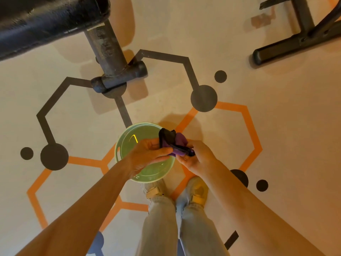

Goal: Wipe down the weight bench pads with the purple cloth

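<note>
I am looking straight down past pale denim trouser legs and tan strapped shoes (pixel 197 191) to both hands, which are meeting over a round pale-green plastic bucket (pixel 145 174) standing on the floor. My left hand (pixel 147 154) and right hand (pixel 198 157) are each pinching the bunched purple cloth (pixel 177 145) — soft, creased fabric with a darker, near-black fold on its upper side — and holding it above the bucket's right rim. Whether it is wet I cannot tell.

I am judging the task as barely begun: the cloth is nowhere near the pad yet, so all the wiping is waiting. Farther off, the smooth cream floor (pixel 286 108) is carrying painted black and orange hexagon lines, and the bench's worn black padded cushion (pixel 46 21) — glossy, scuffed vinyl on a dull steel post (pixel 107 47) — is sitting at the upper left, well apart from the cloth.
</note>
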